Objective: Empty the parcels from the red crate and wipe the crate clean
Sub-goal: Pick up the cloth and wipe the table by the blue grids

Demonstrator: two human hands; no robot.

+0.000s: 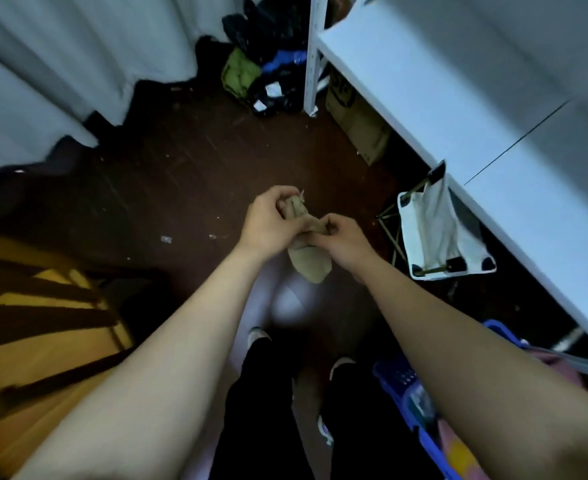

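Dark floor (199, 161) between curtain (60, 64) and shelf (424, 84); left hand (268, 220), right hand (344, 239) tight round tan cloth (310, 266)

Bare dark floor (188, 174) lies open in the middle. A white shelf (406, 81) and a folding stool (427, 230) crowd its right edge, curtains (60, 64) its left, bags (268, 74) its far corner.

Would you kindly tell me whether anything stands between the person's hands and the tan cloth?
Nothing visible does: the left hand and the right hand both grip the tan cloth, held in the air above the dark floor. No red crate is in view, so the way there cannot be judged.
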